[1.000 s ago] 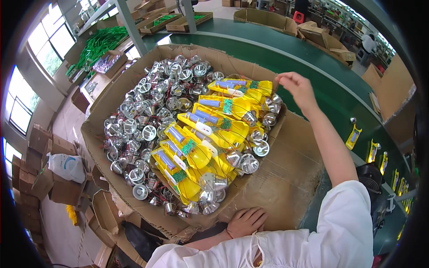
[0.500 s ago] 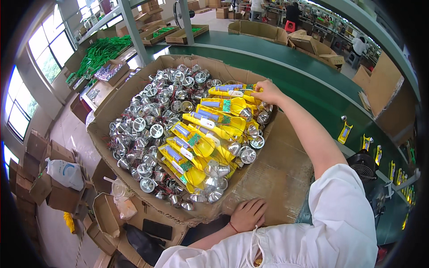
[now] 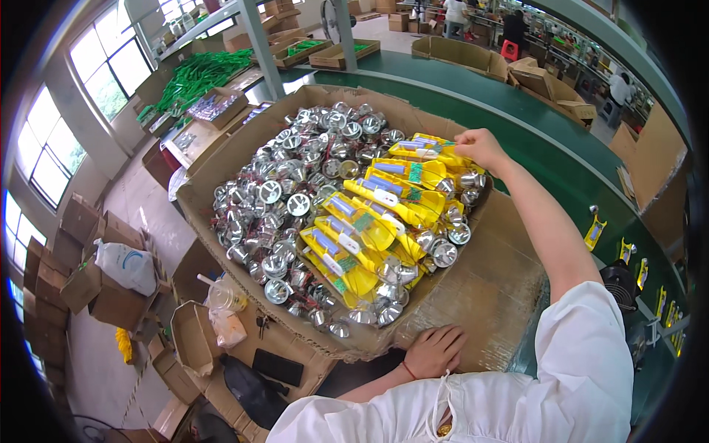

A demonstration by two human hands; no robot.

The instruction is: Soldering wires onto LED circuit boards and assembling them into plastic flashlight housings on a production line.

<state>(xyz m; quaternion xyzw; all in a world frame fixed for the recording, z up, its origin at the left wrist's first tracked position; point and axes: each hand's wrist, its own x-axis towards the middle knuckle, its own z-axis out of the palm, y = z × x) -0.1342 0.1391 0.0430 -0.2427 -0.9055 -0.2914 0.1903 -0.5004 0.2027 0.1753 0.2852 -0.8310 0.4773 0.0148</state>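
A large cardboard box (image 3: 221, 262) in front of me is filled with silver reflector cups (image 3: 284, 199) on thin wires. On top of them, toward the right side, lie several yellow flashlight housings (image 3: 399, 171) with blue cylindrical cells, green circuit boards and reflectors attached. My right hand (image 3: 480, 150) is closed at the far right corner of this pile, its fingers pinching the end of a yellow flashlight housing; the fingertips are partly hidden. My left hand (image 3: 436, 353) lies flat with its fingers stretched over the cardboard near the box's front edge, holding nothing.
A green conveyor belt (image 3: 546, 159) runs behind and to the right, carrying more yellow housings (image 3: 594, 232). Green parts (image 3: 199, 85) are heaped at the far left. Below the box's left side are a plastic cup (image 3: 225, 297) and a black phone (image 3: 278, 367).
The whole view has shifted, so the scene sits further right and slightly lower. My right hand stays at the far end of the yellow pile; my left hand still rests.
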